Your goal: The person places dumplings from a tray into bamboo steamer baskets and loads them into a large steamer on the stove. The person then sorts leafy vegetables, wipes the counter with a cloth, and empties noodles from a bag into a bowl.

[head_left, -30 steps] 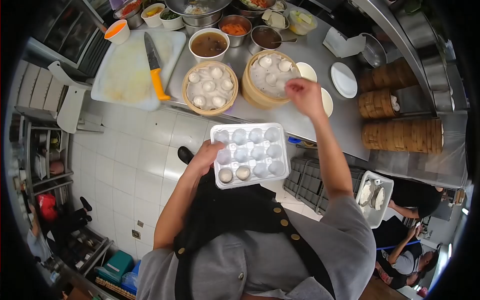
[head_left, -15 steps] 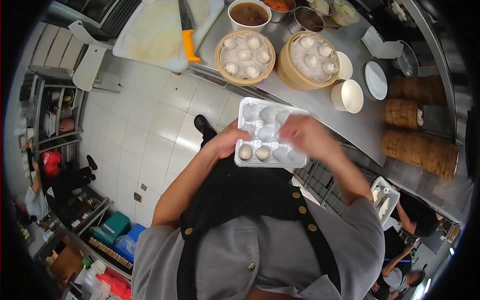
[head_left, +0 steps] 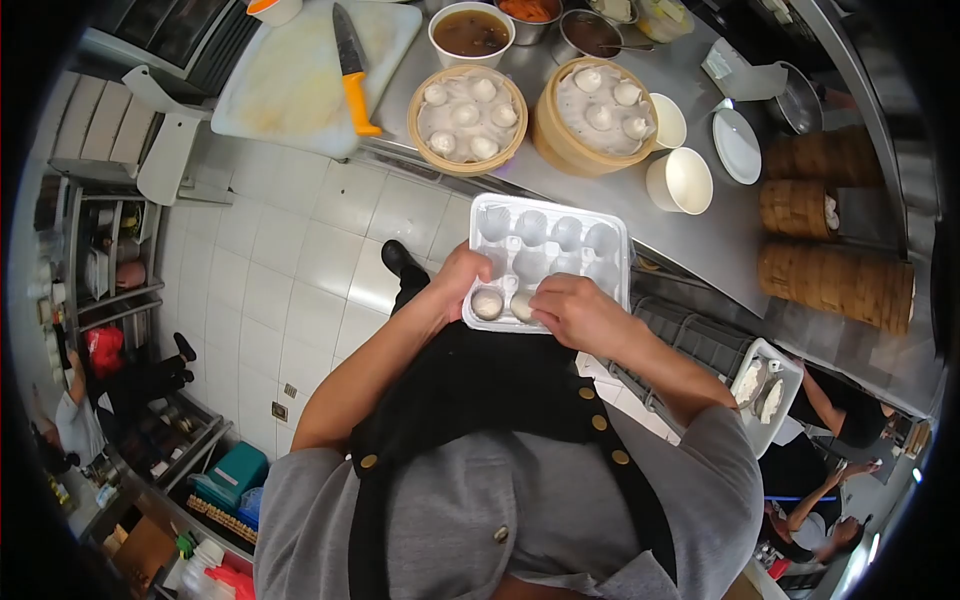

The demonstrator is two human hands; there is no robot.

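Observation:
A clear plastic tray [head_left: 600, 238] with round hollows is held in front of my apron. My left hand [head_left: 462, 283] grips its left edge, thumb over the rim. One white dumpling [head_left: 487, 304] sits in the front-left hollow. Beside it, the fingers of my right hand [head_left: 575, 310] are closed round a second dumpling [head_left: 523, 306] in its hollow. Beyond the tray stand two round bamboo steamers, the left one [head_left: 467, 168] and the taller right one [head_left: 580, 160], both lined and bearing several white dumplings.
A knife [head_left: 356, 85] with an orange handle lies on a white cutting board [head_left: 280, 85]. Two white cups [head_left: 680, 181] stand right of the steamers, near a white plate [head_left: 737, 146]. Stacked bamboo steamers [head_left: 835, 285] are at the right. Other people are at both sides.
My right hand has gone from the right steamer down to the tray and now pinches the second dumpling. The view has shifted, and the tray remains in my left hand.

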